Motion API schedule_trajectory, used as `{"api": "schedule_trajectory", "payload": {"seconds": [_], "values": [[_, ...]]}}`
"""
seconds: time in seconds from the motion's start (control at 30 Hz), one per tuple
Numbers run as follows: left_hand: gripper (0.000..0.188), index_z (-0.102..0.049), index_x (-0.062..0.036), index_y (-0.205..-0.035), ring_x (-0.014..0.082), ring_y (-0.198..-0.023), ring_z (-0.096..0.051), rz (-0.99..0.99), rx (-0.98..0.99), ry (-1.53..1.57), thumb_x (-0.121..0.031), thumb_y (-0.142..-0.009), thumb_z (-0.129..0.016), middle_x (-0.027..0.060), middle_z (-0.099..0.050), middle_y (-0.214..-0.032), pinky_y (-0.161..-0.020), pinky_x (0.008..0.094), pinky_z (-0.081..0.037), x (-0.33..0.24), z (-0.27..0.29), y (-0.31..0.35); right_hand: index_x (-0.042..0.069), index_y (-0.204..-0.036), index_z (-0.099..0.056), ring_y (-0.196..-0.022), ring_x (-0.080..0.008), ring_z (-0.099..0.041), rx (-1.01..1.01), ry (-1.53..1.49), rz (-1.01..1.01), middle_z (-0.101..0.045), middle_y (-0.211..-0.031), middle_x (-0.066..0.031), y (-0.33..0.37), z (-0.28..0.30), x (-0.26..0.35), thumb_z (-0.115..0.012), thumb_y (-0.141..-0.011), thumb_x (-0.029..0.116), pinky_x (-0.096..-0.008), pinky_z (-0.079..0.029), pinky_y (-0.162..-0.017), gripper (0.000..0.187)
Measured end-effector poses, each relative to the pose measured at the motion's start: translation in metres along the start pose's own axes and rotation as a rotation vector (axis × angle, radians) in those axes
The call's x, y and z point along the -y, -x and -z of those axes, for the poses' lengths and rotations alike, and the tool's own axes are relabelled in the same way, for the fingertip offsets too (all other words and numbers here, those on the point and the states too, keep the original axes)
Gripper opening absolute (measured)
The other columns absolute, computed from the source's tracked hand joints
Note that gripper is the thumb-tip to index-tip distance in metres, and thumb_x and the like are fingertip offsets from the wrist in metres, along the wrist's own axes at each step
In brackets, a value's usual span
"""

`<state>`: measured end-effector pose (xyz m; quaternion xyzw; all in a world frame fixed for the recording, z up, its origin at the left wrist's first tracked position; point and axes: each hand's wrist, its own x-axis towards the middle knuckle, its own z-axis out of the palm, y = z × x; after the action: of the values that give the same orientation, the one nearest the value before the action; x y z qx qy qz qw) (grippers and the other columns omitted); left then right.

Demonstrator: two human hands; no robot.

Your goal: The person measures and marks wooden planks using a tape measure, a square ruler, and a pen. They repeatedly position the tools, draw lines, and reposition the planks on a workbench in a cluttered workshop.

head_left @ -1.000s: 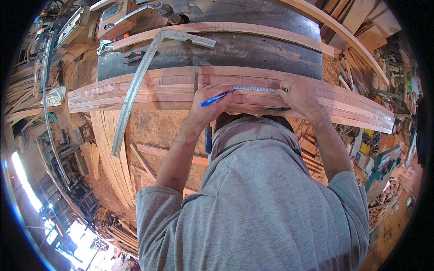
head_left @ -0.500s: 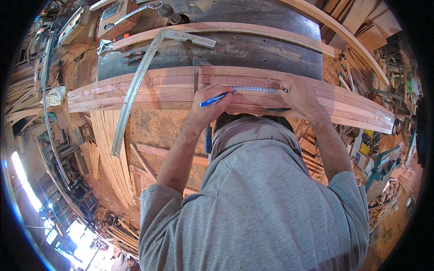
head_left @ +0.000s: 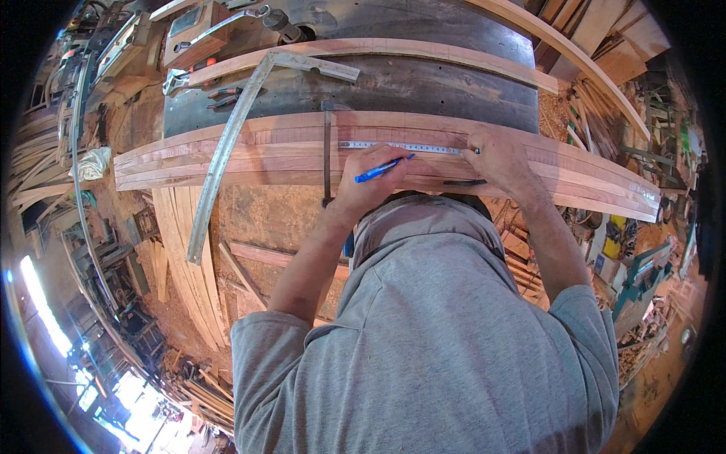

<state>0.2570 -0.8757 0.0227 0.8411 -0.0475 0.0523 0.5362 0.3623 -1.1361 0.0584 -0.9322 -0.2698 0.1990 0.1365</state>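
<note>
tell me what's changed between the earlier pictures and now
The left hand, gripping the blue pen, has slid to the right along the tape measure, uncovering more of the tape's left stretch. Nothing was visibly picked up or let go. The right hand still holds the tape's right end; the metal square and curved boards look unmoved.
</note>
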Motion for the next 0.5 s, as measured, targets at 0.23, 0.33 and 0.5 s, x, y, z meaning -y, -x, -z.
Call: {"api": "schedule_trajectory", "payload": {"seconds": [0.23,0.33,0.5], "values": [[0.016,-0.076,-0.0018,-0.101,0.0287,-0.091,-0.076,0.008,-0.018,-0.045,-0.008,-0.087,-0.076,0.0143,-0.077,-0.099,-0.079,0.0347,-0.06,0.0002,0.0006,-0.0002,0.005,-0.086,-0.07,-0.096,-0.0364,-0.067,-0.05,0.019,0.03,-0.068,-0.099,-0.0148,0.001,-0.0012,-0.0004,-0.072,-0.089,0.023,-0.0479,-0.053,-0.086,0.018],[0.017,-0.076,-0.002,-0.102,0.0289,-0.092,-0.076,0.0,-0.003,-0.064,-0.009,-0.087,-0.076,0.0143,-0.077,-0.1,-0.08,0.0348,-0.06,0.0005,0.0009,-0.0006,0.004,-0.086,-0.07,-0.096,-0.036,-0.067,0.025,0.008,-0.014,-0.068,-0.099,-0.0147,-0.0011,0.0003,-0.0009,-0.073,-0.088,0.023,-0.0476,-0.053,-0.086,0.02],[0.019,-0.077,-0.0019,-0.104,0.0289,-0.093,-0.076,0.022,0.01,-0.049,-0.009,-0.087,-0.076,0.0146,-0.077,-0.102,-0.08,0.035,-0.06,-0.0009,0.0011,-0.0006,0.003,-0.084,-0.07,-0.097,-0.0359,-0.067,0.0,-0.01,-0.014,-0.067,-0.099,-0.0145,-0.0001,0.0013,0.0022,-0.073,-0.088,0.024,-0.0477,-0.053,-0.086,0.022]]}}
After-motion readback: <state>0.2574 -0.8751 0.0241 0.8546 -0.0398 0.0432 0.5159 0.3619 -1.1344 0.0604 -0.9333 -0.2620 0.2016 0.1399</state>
